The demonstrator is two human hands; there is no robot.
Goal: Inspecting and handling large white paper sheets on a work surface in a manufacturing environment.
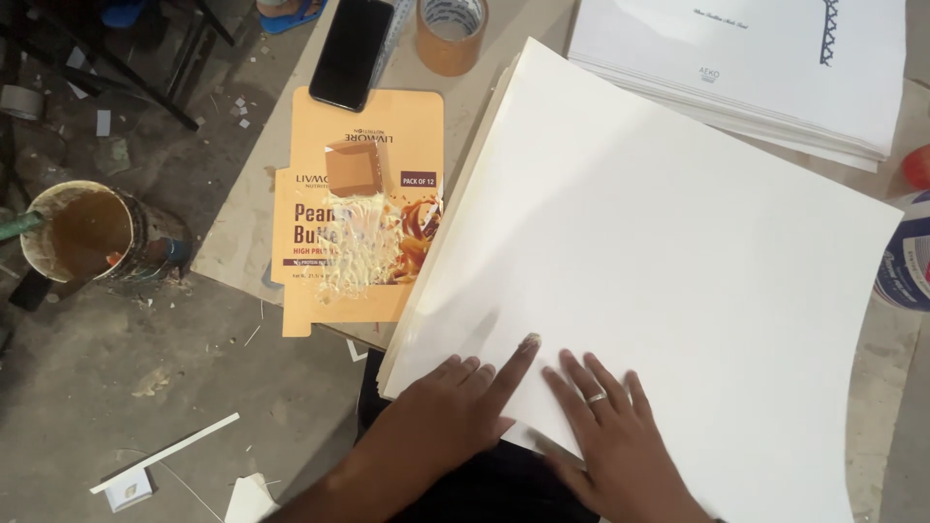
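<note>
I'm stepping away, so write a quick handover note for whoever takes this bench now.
Left hand: flat, palm down on the near edge of the top white sheet.
Right hand: flat beside it on the same sheet, ring on one finger.
The sheet tops a stack on the table.
A flattened orange carton lies left of the stack; phone and tape roll beyond it.
Done: sheet laid flat.
Left: cannot tell.

Both hands lie flat, side by side, on the near edge of a large sheet (659,252) that tops a stack on the counter (242,232): left hand (455,407), right hand (605,426). Left of the stack lies a flattened carton (334,291), partly under it, with a phone (351,41) across its far end. A tape roll (451,31) stands right of the phone. Behind the sheet sits a second paper stack (756,68). On the floor, left of the counter, stands a pot (97,234).
</note>
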